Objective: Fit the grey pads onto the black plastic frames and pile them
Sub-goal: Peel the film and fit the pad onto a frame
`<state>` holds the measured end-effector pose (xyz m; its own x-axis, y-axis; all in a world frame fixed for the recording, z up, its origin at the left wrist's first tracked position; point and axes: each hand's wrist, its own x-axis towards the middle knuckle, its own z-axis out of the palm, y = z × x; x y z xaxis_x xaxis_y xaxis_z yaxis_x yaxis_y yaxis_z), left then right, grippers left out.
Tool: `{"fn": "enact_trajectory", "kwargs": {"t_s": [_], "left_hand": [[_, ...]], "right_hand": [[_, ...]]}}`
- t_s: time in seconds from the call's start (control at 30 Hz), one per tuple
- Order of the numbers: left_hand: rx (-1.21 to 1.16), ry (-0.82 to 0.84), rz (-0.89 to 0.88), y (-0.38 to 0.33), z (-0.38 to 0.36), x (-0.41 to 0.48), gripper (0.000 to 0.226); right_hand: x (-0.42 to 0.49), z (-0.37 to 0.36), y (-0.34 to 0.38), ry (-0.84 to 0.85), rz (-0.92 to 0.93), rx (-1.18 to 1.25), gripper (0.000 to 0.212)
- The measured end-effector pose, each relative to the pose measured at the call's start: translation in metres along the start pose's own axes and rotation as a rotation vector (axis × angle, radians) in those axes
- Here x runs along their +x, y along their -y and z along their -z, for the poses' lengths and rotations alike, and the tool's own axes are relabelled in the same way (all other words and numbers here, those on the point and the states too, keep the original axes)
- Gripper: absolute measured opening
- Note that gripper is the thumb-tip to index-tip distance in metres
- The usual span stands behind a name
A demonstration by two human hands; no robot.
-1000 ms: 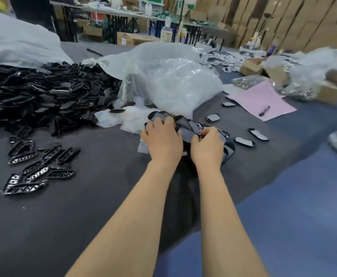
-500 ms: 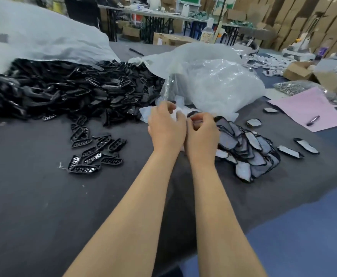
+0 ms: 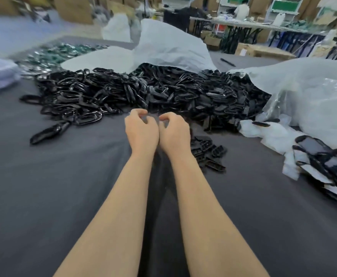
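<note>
Head view shows your left hand (image 3: 140, 129) and right hand (image 3: 174, 130) touching, fingers curled on nothing visible, just before the black frame heap (image 3: 143, 92), padded frames (image 3: 327, 158) piled far right, bare cloth (image 3: 43, 186) left.

Factory packing floor. Stacked cardboard cartons (image 3: 73, 9) behind, long worktables (image 3: 263, 25). Bulk heap of black plastic frames (image 3: 143, 92) spilling from sacks (image 3: 169, 47) across grey tabletop (image 3: 43, 186).
</note>
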<state>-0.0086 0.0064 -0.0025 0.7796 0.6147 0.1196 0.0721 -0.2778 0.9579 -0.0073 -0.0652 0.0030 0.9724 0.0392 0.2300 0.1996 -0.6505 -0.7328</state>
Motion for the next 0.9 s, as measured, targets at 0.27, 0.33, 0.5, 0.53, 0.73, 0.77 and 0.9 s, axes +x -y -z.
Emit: {"fn": "enact_trajectory", "kwargs": {"t_s": [0.27,0.33,0.5,0.53,0.73,0.77,0.9], "left_hand": [[0.361,-0.158,-0.007,0.026,0.040,0.047,0.038],[0.526,-0.135,0.020,0.032,0.044,0.056,0.045],[0.717,-0.024,0.113,0.045,0.050,0.070,0.056],[0.729,-0.009,0.095,0.045,0.049,0.071,0.053],[0.641,0.030,-0.038,0.039,0.045,0.064,0.037],[0.632,0.034,-0.046,0.039,0.044,0.063,0.035],[0.635,0.074,-0.101,0.035,0.035,0.051,0.029]], "right_hand": [[0.024,-0.057,0.029,0.142,0.050,0.004,0.036],[0.030,-0.067,0.030,0.135,0.041,-0.013,0.040],[0.041,-0.081,0.028,0.162,-0.052,-0.096,0.048],[0.043,-0.082,0.028,0.170,-0.055,-0.131,0.048],[0.050,-0.086,0.027,0.077,-0.059,-0.088,0.038],[0.050,-0.084,0.027,0.044,-0.075,0.005,0.035],[0.049,-0.064,0.018,-0.103,-0.183,0.391,0.012]]}}
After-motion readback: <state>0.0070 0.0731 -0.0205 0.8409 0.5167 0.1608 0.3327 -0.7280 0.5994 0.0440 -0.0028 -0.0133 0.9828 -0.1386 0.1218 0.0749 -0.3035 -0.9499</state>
